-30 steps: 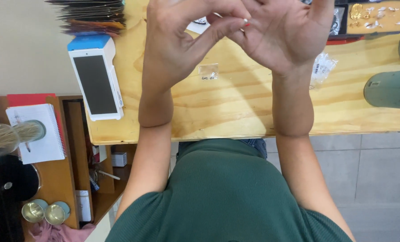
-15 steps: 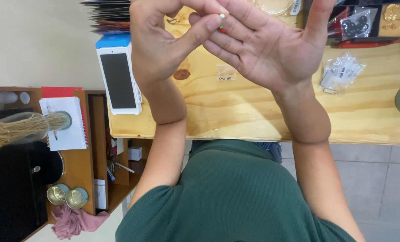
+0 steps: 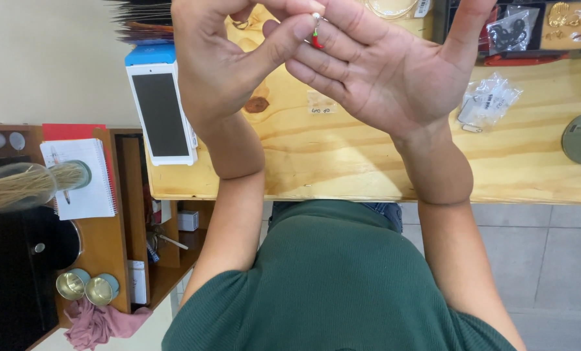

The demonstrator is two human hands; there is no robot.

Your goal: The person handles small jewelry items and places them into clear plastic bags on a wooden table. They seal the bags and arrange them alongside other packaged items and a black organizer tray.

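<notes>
- Wooden table [image 3: 342, 162]: pale pine top with a dark knot. It lies under both raised hands and carries the stock listed below.
- Right hand [image 3: 394, 71]: palm turned up to the camera, thumb standing off to the side, the four fingers [image 3: 342, 58] held loosely together and reaching toward the other hand. The upper fingertips meet the charm. Whether they pinch it or only steady it cannot be told.
- Left hand [image 3: 219, 65]: back to the camera, fingers curled in, thumb [image 3: 284, 42] stretched across until its tip sits just beside the charm. The forefinger is cut off by the top edge, so the grip itself is only partly shown.
- Handheld terminal [image 3: 160, 107]: white body, dark screen, blue top. It lies flat on the table's left end, untouched.
- Clear packets [image 3: 488, 104]: a small heap of plastic bags on the table, right of the right wrist and well apart from the work.
- Paper label [image 3: 321, 104]: a small tag lying on the wood below the fingertips.
- Charm [image 3: 317, 40]: a tiny red pepper-shaped drop under a white bead, held in the air above the table where the two hands' fingertips meet.
- Step in hand, as judged: fine fingertip work on the charm, held up close for viewing.
- Further handling, as judged, calls for a light, steady pinch. A piece this small would slip easily.
</notes>
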